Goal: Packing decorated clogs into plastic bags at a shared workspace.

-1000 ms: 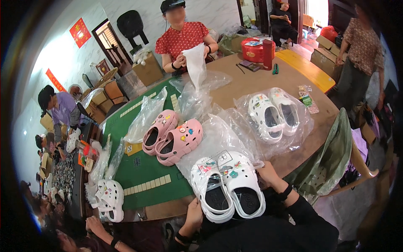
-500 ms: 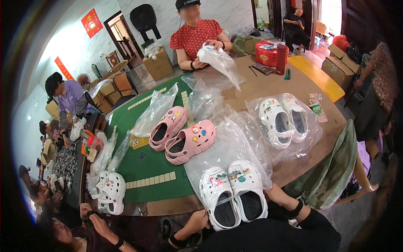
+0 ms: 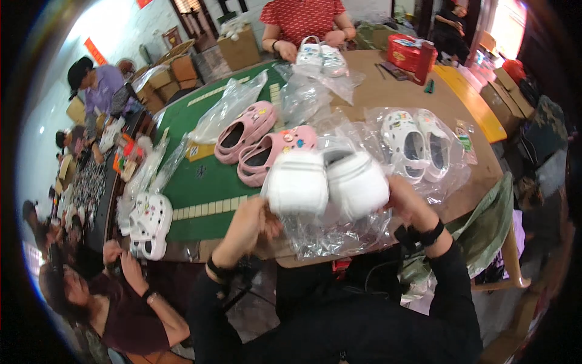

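Observation:
Near the table's front edge a pair of white clogs [image 3: 297, 185] is raised and tipped, smeared by motion, with rounded white ends toward me. My left hand [image 3: 250, 223] grips the pair's left side, and my right hand [image 3: 407, 199] grips its right side. Under them lies a crumpled clear plastic bag [image 3: 339, 236]. Just beyond stands a pair of pink clogs [image 3: 257, 155] with colourful charms. To the right, white clogs with charms [image 3: 405, 142] rest on clear plastic.
Mahjong tiles [image 3: 209, 208] line the green mat [image 3: 200, 176]. At the far side a person in red [image 3: 303, 18] handles white clogs [image 3: 321, 57]. Another white pair [image 3: 150, 227] sits at the left edge, near a seated person [image 3: 130, 315]. A red flask [image 3: 424, 64] stands far right.
The white clogs have risen off the table and tipped up between my hands, moving away from me. The far person's white clogs now rest lower, on the table. The view has shifted.

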{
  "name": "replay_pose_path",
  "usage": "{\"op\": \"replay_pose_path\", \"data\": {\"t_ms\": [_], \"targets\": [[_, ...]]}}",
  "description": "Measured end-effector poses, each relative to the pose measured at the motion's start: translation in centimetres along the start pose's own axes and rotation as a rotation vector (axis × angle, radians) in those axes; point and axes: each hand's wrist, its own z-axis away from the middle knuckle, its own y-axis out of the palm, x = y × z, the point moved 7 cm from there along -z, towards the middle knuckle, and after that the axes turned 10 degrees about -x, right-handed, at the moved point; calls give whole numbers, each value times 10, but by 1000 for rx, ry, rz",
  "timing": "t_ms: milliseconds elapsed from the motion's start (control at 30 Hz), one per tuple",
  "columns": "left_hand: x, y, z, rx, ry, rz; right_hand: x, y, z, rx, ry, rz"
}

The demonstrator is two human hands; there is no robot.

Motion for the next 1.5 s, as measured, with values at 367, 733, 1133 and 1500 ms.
{"op": "replay_pose_path", "data": {"t_ms": [367,733,1133,1500], "targets": [[-99,-20,-29,-53,166,-206,159,15,-5,-245,-516,474],[-155,-8,-25,95,303,300,235,23,15,-153,-600,110],[-160,16,-64,79,575,439,215,-7,-18,-57,-822,-400],[-87,47,64,133,919,-514,71,-77,79,-420,-578,-333]]}}
